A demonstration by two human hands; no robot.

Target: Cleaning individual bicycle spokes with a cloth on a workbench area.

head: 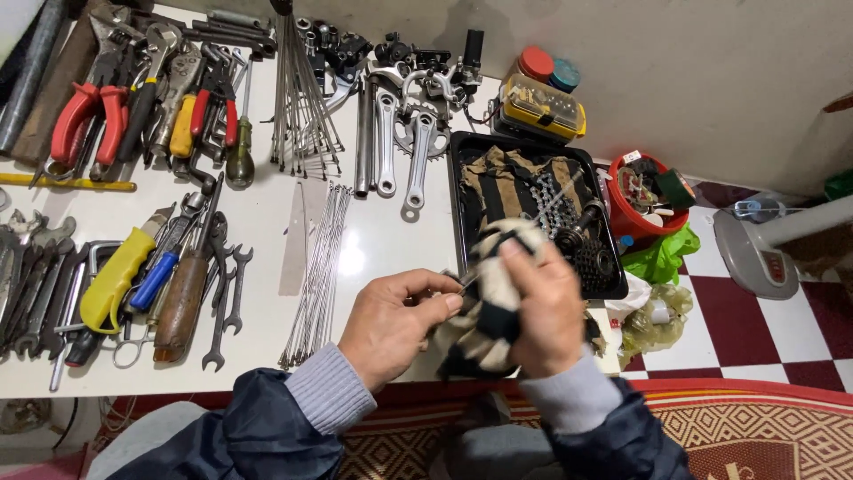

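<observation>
My right hand (pixel 544 313) grips a bunched black-and-cream striped rag (pixel 490 267) over the table's front edge. My left hand (pixel 397 320) pinches a small metal part (pixel 466 282) whose tip runs into the rag; most of the part is hidden by my fingers and the cloth. Both hands sit just in front of a black tray (pixel 462 213) that holds another striped rag, a bicycle chain (pixel 544 200) and a cogset (pixel 593 260).
A white table (pixel 373 240) carries a bundle of spokes (pixel 318 267), crank arms (pixel 400 147), pliers, wrenches and screwdrivers at left. A red bucket (pixel 641 213), green bag (pixel 662 258) and fan base (pixel 755 249) stand on the checkered floor at right.
</observation>
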